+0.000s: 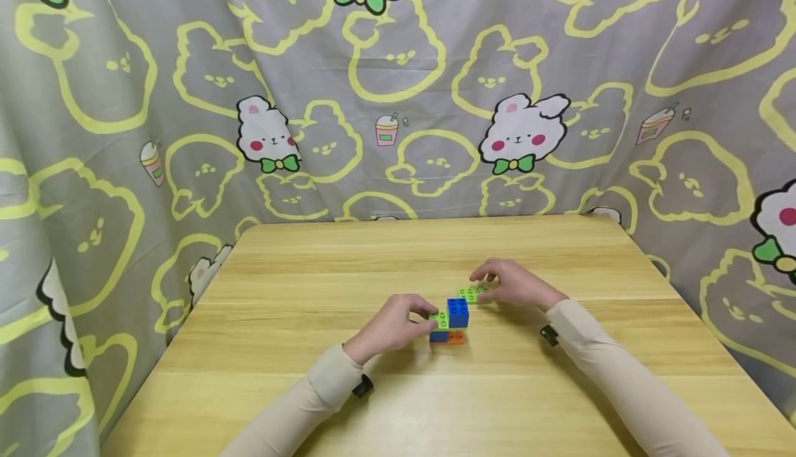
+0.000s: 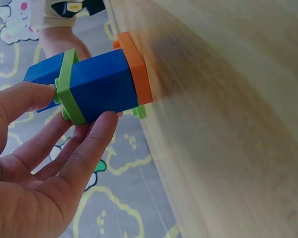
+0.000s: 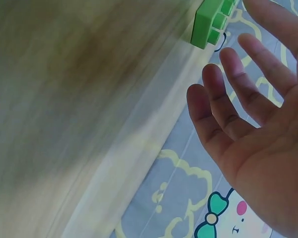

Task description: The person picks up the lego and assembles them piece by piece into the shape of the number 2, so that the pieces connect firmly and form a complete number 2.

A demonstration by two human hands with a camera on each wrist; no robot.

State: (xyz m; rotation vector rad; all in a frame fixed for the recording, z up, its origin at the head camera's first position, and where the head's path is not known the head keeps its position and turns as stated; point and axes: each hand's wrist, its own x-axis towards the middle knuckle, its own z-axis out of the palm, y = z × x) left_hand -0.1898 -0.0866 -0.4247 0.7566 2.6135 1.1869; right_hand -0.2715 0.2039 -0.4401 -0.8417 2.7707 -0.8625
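On the table stands a stack of toy building bricks. Its orange plate [image 1: 457, 339] is at the bottom, with a blue brick [image 2: 104, 82] on it, then a light green plate [image 2: 71, 94], and another blue brick [image 1: 458, 313] on top. My left hand [image 1: 393, 323] holds the stack from its left side, thumb against the green plate's studs and fingertips by the lower blue brick. Behind the stack lies a separate green brick [image 1: 470, 295], studs up. My right hand [image 1: 517, 284] is beside that brick, its fingers spread and loosely bent, holding nothing.
The wooden table [image 1: 298, 284] extends on all sides of the bricks. A patterned curtain [image 1: 385, 97] hangs behind it and along both sides. Each sleeve carries a black wrist piece, one [image 1: 363, 386] on the left and one [image 1: 550, 334] on the right.
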